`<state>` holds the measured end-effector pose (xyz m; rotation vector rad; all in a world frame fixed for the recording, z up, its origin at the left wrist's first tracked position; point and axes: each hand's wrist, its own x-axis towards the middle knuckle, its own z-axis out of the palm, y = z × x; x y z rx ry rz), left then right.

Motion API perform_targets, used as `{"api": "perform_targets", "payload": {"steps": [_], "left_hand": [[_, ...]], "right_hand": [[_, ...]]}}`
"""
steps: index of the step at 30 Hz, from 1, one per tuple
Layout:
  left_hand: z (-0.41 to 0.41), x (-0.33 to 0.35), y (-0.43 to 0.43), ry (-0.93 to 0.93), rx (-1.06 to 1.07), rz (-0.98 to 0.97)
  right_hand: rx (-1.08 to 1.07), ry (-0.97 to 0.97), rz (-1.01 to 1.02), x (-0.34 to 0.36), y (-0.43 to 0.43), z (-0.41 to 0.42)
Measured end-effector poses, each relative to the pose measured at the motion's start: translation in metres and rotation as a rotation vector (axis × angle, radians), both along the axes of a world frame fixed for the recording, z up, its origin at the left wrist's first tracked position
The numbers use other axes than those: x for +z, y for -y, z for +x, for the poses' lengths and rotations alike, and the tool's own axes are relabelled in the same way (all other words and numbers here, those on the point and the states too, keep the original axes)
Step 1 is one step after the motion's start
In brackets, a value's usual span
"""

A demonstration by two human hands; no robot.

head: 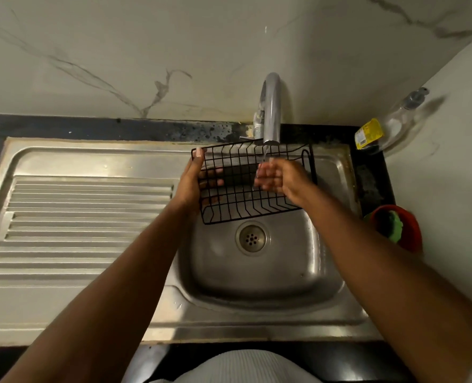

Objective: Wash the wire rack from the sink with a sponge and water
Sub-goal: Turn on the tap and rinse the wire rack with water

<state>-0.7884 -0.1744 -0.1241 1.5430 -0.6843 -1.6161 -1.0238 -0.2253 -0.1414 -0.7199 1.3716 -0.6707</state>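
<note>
Red bowl [413,233] holds green sponge [392,226] — wire rack [240,178] over sink [257,275]

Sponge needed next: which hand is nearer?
Right. The right hand is over the rack, left of the sponge; the left hand grips the rack's left edge, farther off.

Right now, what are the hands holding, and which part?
The left hand grips the black wire rack by its left end. The right hand, blurred under the running water, may hold nothing; unclear.
</note>
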Motion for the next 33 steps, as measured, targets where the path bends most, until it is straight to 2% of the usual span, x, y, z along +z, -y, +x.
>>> {"api": "perform_targets", "payload": {"steps": [3, 4, 6, 8, 10, 12, 14, 16, 17, 19, 20, 23, 26, 29, 33], "left_hand": [[0.0, 0.002, 0.003, -0.021, 0.016, 0.023], [-0.001, 0.002, 0.002, -0.024, 0.015, 0.037], [-0.01, 0.001, 0.002, -0.028, -0.046, 0.041], [-0.02, 0.002, 0.0, -0.005, -0.098, 0.003], [-0.023, 0.001, 0.001, 0.026, -0.099, -0.023], [-0.019, -0.001, 0.002, 0.038, -0.093, -0.023], [-0.011, -0.002, 0.004, 0.055, -0.118, -0.012], [-0.003, -0.001, 0.007, 0.069, -0.136, -0.015], [0.0, 0.0, 0.009, 0.081, -0.155, -0.013], [0.003, 0.0, 0.011, 0.101, -0.214, 0.01], [0.003, 0.0, 0.01, 0.103, -0.242, 0.023], [-0.006, 0.002, 0.01, 0.063, -0.264, 0.028], [-0.013, 0.009, 0.016, 0.032, -0.246, 0.035], [-0.011, 0.007, 0.017, 0.005, -0.212, 0.035], [-0.004, 0.009, 0.019, 0.019, -0.149, 0.02]], "right_hand": [[-0.286, 0.275, 0.013, 0.002, 0.014, 0.015], [-0.27, 0.345, 0.05, 0.002, 0.015, 0.021], [-0.085, 0.364, 0.097, 0.001, 0.008, 0.04], [0.169, 0.208, 0.049, -0.005, -0.003, 0.067], [0.304, -0.015, -0.122, -0.009, -0.012, 0.083], [0.552, -0.299, -0.446, -0.012, -0.016, 0.073], [0.932, -0.578, -0.809, -0.018, -0.02, 0.052], [1.276, -0.834, -1.048, -0.026, -0.022, 0.035], [1.364, -0.969, -1.108, -0.029, -0.019, 0.026], [1.396, -1.167, -1.139, -0.03, -0.009, 0.005], [1.39, -1.191, -1.167, -0.029, -0.005, -0.002], [1.442, -1.197, -1.265, -0.034, -0.013, 0.014], [1.378, -1.213, -1.259, -0.037, -0.019, 0.042], [1.41, -1.206, -1.294, -0.031, -0.004, 0.035], [1.24, -1.283, -1.126, -0.032, 0.013, 0.007]]}}
